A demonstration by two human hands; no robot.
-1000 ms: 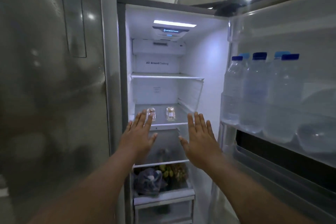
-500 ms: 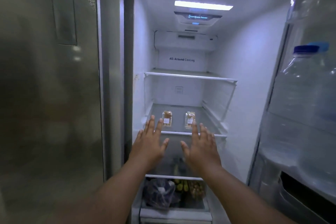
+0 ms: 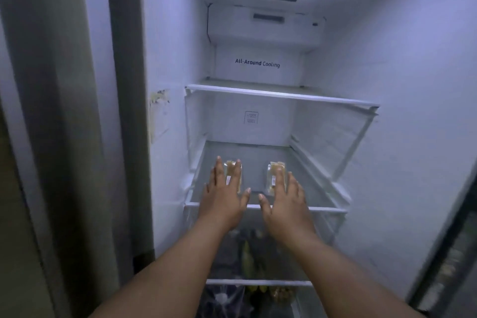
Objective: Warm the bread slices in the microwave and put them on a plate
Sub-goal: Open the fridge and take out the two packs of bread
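Two small clear-wrapped bread packs lie side by side on the middle glass shelf (image 3: 255, 162) of the open fridge. My left hand (image 3: 223, 199) reaches in with straight fingers over the left bread pack (image 3: 229, 166), covering most of it. Over the right bread pack (image 3: 271, 175) my right hand (image 3: 286, 201) is stretched flat in the same way. Neither hand is curled round a pack. Whether the fingers touch the wrappers cannot be told.
An upper glass shelf (image 3: 281, 95) sits above. Below, a lower shelf (image 3: 258, 283) and drawer hold yellow-green produce (image 3: 247, 261) and a dark bag (image 3: 222, 299). The closed fridge door (image 3: 51, 137) stands on the left; the open door's edge (image 3: 451, 253) on the right.
I have moved closer to the fridge. Both hands went forward from the shelf's front edge to over the two bread packs. The door's water bottles have left the view.
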